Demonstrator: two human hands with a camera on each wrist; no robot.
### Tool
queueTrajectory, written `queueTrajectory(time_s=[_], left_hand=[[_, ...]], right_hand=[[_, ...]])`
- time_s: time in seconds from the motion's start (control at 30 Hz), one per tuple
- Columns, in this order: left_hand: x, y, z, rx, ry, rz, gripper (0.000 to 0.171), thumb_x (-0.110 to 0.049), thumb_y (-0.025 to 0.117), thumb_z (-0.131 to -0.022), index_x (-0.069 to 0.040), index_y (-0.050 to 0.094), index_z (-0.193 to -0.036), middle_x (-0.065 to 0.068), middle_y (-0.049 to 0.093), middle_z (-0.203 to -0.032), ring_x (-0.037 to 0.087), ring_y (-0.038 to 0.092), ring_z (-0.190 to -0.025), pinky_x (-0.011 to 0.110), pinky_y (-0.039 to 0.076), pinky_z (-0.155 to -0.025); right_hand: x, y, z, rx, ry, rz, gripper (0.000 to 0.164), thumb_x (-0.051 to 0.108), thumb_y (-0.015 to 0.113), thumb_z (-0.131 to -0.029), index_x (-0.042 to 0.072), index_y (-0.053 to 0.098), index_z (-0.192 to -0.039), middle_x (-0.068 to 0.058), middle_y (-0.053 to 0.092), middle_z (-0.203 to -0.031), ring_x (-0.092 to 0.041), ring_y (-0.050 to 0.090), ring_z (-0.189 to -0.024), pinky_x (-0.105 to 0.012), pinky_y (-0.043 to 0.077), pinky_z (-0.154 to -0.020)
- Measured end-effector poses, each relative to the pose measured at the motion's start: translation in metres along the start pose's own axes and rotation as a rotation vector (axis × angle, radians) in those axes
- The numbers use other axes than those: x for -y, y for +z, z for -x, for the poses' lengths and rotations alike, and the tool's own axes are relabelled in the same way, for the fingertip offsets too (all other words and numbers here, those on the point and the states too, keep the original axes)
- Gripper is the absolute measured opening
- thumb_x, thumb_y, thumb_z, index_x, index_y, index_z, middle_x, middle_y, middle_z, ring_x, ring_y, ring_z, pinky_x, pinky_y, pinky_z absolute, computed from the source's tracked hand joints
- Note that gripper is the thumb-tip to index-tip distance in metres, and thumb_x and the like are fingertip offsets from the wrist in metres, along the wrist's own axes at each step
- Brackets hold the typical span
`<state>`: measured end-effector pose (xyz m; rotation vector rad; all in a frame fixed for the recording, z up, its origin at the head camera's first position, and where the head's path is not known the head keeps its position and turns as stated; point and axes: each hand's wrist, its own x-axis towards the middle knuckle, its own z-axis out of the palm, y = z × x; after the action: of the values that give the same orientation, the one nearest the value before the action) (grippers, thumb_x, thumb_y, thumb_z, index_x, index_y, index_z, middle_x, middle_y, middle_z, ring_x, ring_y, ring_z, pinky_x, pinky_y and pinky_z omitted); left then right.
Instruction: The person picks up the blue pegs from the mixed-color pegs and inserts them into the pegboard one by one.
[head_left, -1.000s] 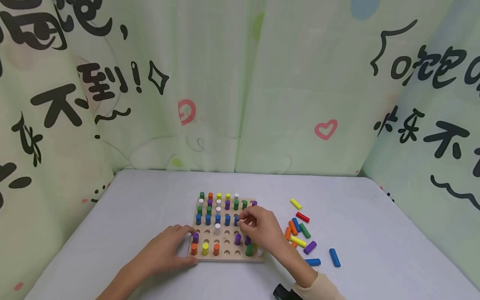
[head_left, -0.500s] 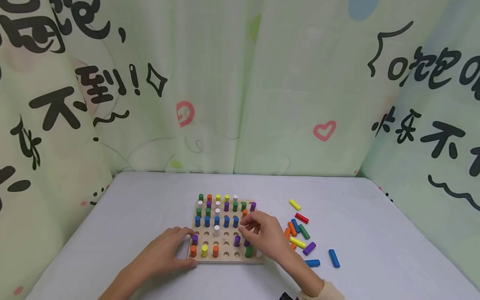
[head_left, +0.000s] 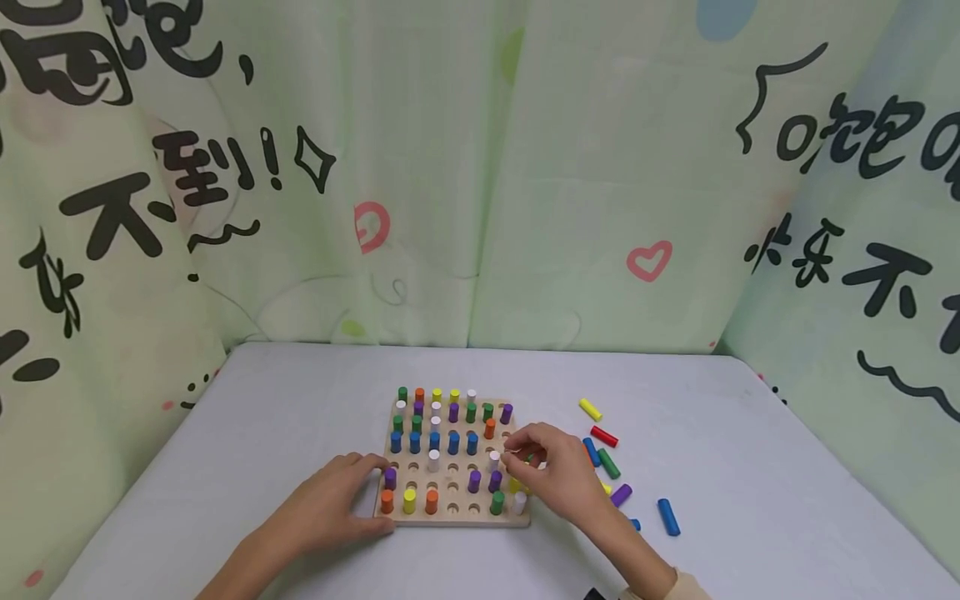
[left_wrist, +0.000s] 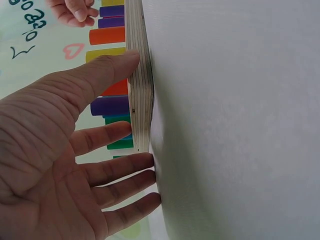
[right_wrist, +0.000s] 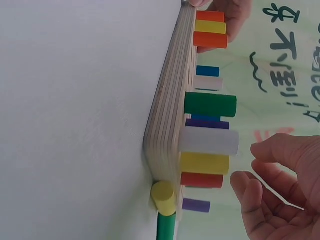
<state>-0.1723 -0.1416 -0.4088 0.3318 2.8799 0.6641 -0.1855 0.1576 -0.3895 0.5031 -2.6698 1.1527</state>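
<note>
A wooden pegboard [head_left: 450, 523] with rows of coloured pegs lies on the table. At its front left corner my left hand [head_left: 322, 508] rests with fingers spread. In the left wrist view the thumb [left_wrist: 120, 65] touches the board's side edge and the lower fingers reach the table. Over the right side hovers my right hand [head_left: 558, 471], fingers loosely bent near a white peg [head_left: 493, 460]. In the right wrist view a gap shows between thumb and fingers, with no peg visible there. Standing below them are a yellow peg [right_wrist: 205, 162] and a red peg [right_wrist: 202, 180].
Loose pegs lie on the table right of the board, among them a yellow peg [head_left: 590, 408], a red peg [head_left: 603, 436], a green peg [head_left: 608, 463], a purple peg [head_left: 621, 495] and a blue peg [head_left: 668, 517]. A printed curtain [head_left: 562, 167] surrounds the table.
My right hand has moved to the right, uncovering an orange peg, a white peg and purple pegs in the board and covering the loose orange pegs. My left hand stays at the corner.
</note>
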Motion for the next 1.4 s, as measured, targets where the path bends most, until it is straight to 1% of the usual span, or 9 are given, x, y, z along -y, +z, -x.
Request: queueTrajectory(time_s=[0.2,0.43,0.5,0.67,0.73,0.83,0.97,1.03,1.4], left_hand=[[0.001,0.001,0.0,-0.001,-0.005,0.003,0.069,-0.047,0.092,-0.07,-0.018,0.065,-0.125,0.012,0.065,-0.13,0.032,0.059,-0.12,0.061,0.051,-0.1],[0.001,0.001,0.0,-0.007,-0.004,0.007,0.069,-0.047,0.092,-0.07,-0.018,0.065,-0.126,0.013,0.064,-0.132,0.034,0.059,-0.123,0.061,0.051,-0.101],[0.001,0.001,0.0,-0.008,-0.002,0.005,0.069,-0.048,0.092,-0.069,-0.019,0.065,-0.125,0.012,0.064,-0.132,0.033,0.059,-0.122,0.061,0.051,-0.101],[0.002,0.0,0.0,-0.009,0.003,0.005,0.068,-0.048,0.092,-0.069,-0.02,0.065,-0.125,0.011,0.065,-0.131,0.032,0.059,-0.121,0.06,0.051,-0.101],[0.002,0.0,0.0,-0.008,0.004,0.006,0.068,-0.048,0.092,-0.069,-0.019,0.064,-0.125,0.011,0.065,-0.131,0.032,0.059,-0.121,0.06,0.051,-0.101],[0.001,0.0,0.0,-0.005,0.002,0.006,0.069,-0.048,0.092,-0.07,-0.019,0.064,-0.126,0.01,0.065,-0.131,0.031,0.059,-0.121,0.06,0.051,-0.101],[0.001,0.0,0.0,-0.002,-0.002,0.006,0.069,-0.048,0.092,-0.07,-0.019,0.064,-0.126,0.011,0.065,-0.131,0.031,0.059,-0.12,0.06,0.051,-0.101],[0.001,0.0,0.0,-0.002,-0.001,0.008,0.069,-0.048,0.092,-0.07,-0.019,0.064,-0.126,0.01,0.065,-0.131,0.031,0.059,-0.12,0.06,0.051,-0.101],[0.002,0.001,-0.001,0.0,-0.003,0.006,0.07,-0.049,0.092,-0.07,-0.019,0.064,-0.127,0.011,0.064,-0.133,0.033,0.058,-0.123,0.06,0.05,-0.102]], right_hand=[[-0.006,-0.006,0.004,0.0,0.035,0.025,0.009,0.01,0.08,-0.089,0.012,0.073,-0.094,0.008,0.069,-0.087,-0.007,0.062,-0.078,-0.019,0.053,-0.066],[-0.013,-0.012,0.01,-0.026,0.118,0.058,0.012,0.008,0.081,-0.087,0.013,0.074,-0.095,0.008,0.069,-0.087,-0.007,0.062,-0.079,-0.019,0.053,-0.068],[-0.016,-0.014,0.011,-0.026,0.145,0.056,0.012,0.008,0.081,-0.086,0.013,0.074,-0.095,0.008,0.069,-0.087,-0.008,0.062,-0.079,-0.019,0.054,-0.065],[-0.02,-0.017,0.014,-0.023,0.189,0.024,0.013,0.006,0.081,-0.087,0.009,0.074,-0.096,0.005,0.069,-0.087,-0.011,0.062,-0.075,-0.023,0.052,-0.051],[-0.021,-0.019,0.015,-0.017,0.199,0.014,0.012,0.005,0.08,-0.087,0.009,0.073,-0.097,0.004,0.069,-0.087,-0.012,0.061,-0.072,-0.024,0.052,-0.048],[-0.022,-0.022,0.016,-0.013,0.216,0.028,0.013,0.006,0.081,-0.087,0.009,0.073,-0.097,0.003,0.069,-0.087,-0.011,0.061,-0.072,-0.023,0.053,-0.052],[-0.024,-0.026,0.016,-0.017,0.219,0.07,0.013,0.008,0.081,-0.087,0.01,0.074,-0.098,0.003,0.07,-0.089,-0.01,0.062,-0.077,-0.018,0.055,-0.064],[-0.026,-0.028,0.016,-0.02,0.213,0.077,0.014,0.008,0.081,-0.087,0.009,0.074,-0.098,0.002,0.07,-0.089,-0.01,0.062,-0.078,-0.016,0.055,-0.067],[-0.038,-0.042,0.02,-0.034,0.213,0.097,0.014,0.006,0.08,-0.087,0.006,0.074,-0.099,0.003,0.069,-0.085,-0.01,0.061,-0.073,-0.019,0.055,-0.067]])
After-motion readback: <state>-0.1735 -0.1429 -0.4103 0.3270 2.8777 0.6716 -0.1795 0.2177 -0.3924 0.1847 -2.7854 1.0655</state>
